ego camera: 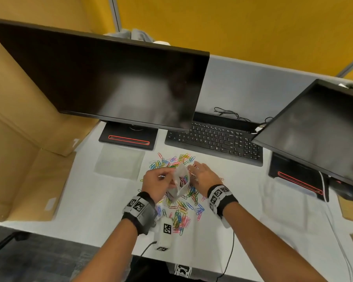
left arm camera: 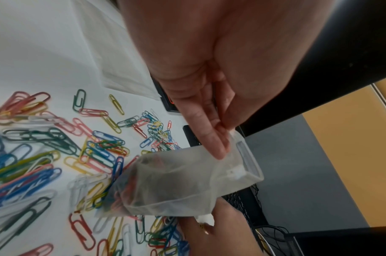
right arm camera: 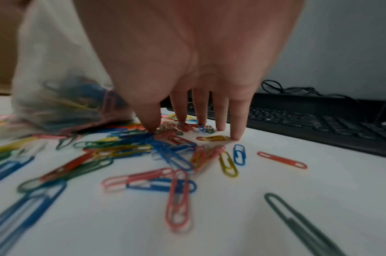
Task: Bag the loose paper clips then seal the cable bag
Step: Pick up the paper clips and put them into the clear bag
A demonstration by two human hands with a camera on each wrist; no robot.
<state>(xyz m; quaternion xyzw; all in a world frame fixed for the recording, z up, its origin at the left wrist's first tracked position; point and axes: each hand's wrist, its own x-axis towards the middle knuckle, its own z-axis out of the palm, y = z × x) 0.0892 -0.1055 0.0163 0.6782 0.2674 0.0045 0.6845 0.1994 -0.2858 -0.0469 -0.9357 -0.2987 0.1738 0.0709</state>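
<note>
On white desk (ego camera: 90,210) — left hand (ego camera: 158,183) pinching bag (ego camera: 180,183), right hand (ego camera: 205,176) spread on paper clips (ego camera: 183,212)

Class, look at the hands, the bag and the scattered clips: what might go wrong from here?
1. The left hand pinches only one edge of the clear bag, so it may tip and spill its clips.
2. The right hand with fingertips on the loose paper clips might push some away.

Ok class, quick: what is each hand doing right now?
Left hand: pinching the clear bag open.
Right hand: open, fingers touching loose paper clips.
</note>
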